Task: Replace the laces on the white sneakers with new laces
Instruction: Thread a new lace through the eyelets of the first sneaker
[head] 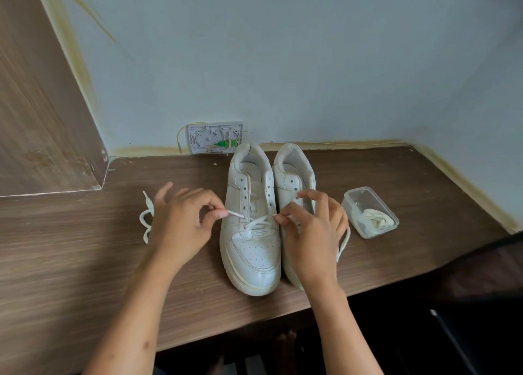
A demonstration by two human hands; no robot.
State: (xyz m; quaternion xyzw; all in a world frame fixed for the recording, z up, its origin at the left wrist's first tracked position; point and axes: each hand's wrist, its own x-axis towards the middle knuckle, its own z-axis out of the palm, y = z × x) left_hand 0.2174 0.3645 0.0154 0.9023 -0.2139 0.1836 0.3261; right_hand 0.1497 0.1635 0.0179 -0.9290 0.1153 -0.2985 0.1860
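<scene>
Sneakers [252, 233] of smooth white leather stand on the wood-grain counter [85, 261]; left hand [181, 219] and right hand [314, 233] fingers each pinch a flat lace [256, 222] end.

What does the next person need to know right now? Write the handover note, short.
Left hand: pinches one tip of the lace beside the left sneaker.
Right hand: pinches the other end at the eyelets on the opposite side.
Lace: threaded through the lowest eyelets only and crossed once; the upper eyelets are bare.
Right sneaker: beside the first, its visible eyelets bare, partly hidden by the right hand.
Loose lace: on the table, left of the left hand.
Clear container: right of the sneakers, another lace bundled inside.
Left to do: finish lacing this sneaker, then lace the other.
</scene>
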